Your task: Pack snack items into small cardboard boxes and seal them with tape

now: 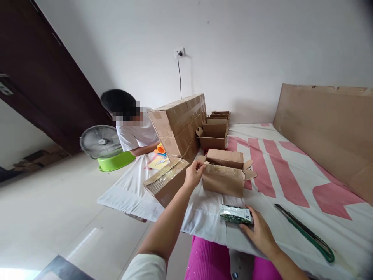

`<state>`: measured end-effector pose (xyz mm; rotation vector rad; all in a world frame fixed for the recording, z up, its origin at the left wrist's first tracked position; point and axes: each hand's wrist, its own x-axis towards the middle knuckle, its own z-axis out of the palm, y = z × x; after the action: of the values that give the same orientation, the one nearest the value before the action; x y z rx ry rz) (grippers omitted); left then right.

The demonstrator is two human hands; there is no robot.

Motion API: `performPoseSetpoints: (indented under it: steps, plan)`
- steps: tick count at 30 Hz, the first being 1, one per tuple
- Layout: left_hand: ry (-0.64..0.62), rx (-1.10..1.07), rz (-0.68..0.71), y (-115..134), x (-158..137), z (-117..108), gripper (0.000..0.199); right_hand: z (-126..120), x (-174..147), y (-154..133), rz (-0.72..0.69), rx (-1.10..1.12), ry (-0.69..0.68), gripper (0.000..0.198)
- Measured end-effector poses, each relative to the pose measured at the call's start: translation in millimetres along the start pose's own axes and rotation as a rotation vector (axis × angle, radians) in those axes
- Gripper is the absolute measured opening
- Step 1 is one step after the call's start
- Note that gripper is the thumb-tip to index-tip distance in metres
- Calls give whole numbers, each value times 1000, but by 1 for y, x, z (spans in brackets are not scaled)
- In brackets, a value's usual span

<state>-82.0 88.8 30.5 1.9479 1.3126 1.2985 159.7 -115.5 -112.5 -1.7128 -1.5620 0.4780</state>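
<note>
My left hand (194, 175) is closed at the left upper edge of an open cardboard box (223, 182), its fingers pinching a torn bit of the flap. The box stands upright on the cloth, its side flaps sticking out to the right. Closer to me, my right hand (260, 232) grips the right end of a small green and white pack (235, 214), thumb below and fingers above. The pack lies near the table's front edge. Left of my left hand is a taped cardboard box (167, 181), tilted in view.
Stacked taped cartons (186, 120) rise behind, beside a row of open boxes (214, 134). A green utility knife (305, 233) lies at right on the cloth (294, 163). A large cardboard sheet (326, 124) stands far right. Another person (135, 132) leans at the left, near a fan (100, 142).
</note>
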Motion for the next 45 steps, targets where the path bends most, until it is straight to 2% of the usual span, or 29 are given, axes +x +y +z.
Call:
performPoseSetpoints:
  steps: [8,12,19,24,27,32,36,40,43,45]
  plan:
    - [-69,-47,-60,-10,-4,9,16,2,0,0,-1,5,17,59]
    - [-100,-53,-76,-7,-2,8,17,1,1,1,10,-2,-4,62]
    - [-247,-66,-45,10,12,3,18,0,4,2,4,-7,-37,62]
    - [-383,-103,-84,10,33,10,25,-7,9,-3,-15,-47,-54,64]
    - [-423,-123,-121,7,41,13,30,-21,21,-17,-138,-73,54,56]
    - [-481,-171,-154,6,37,11,32,-52,58,-47,-462,-151,273,27]
    - [-489,-184,-148,7,31,7,29,-71,89,-68,-624,-228,352,20]
    - [-495,-179,-152,8,27,6,30,-84,114,-80,-696,-319,343,18]
    - [-498,-166,-164,8,25,6,31,-91,128,-85,-741,-408,260,17]
    - [-499,-157,-168,9,24,6,30,-93,136,-86,-717,-411,206,14]
